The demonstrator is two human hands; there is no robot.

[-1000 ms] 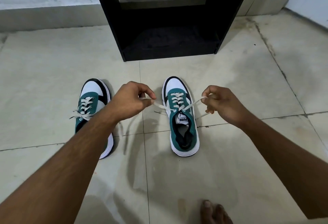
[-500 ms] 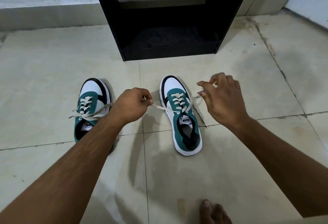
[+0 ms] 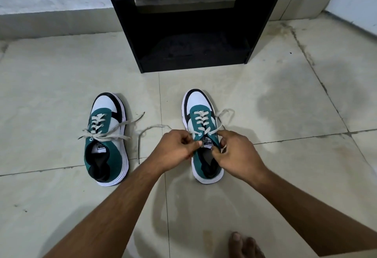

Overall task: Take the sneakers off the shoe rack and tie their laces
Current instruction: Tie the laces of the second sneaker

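Two green, white and black sneakers stand on the tiled floor, toes toward the black shoe rack [image 3: 189, 23]. The left sneaker [image 3: 107, 141] has loose cream laces spread to both sides. Over the tongue of the right sneaker [image 3: 201, 119], my left hand [image 3: 177, 148] and my right hand [image 3: 236, 154] are close together, each pinching a lace. One lace end [image 3: 142, 139] trails left across the floor from my left hand; the other lace [image 3: 225, 115] loops out past the shoe's right side.
The rack's lower shelves hold nothing that I can see. A white wall with a tiled skirting [image 3: 51, 21] runs behind it. My bare toes [image 3: 242, 245] show at the bottom edge.
Both hands have come together from wide apart and dropped low over the right sneaker's tongue. The taut laces have slackened, one end now lying on the floor.
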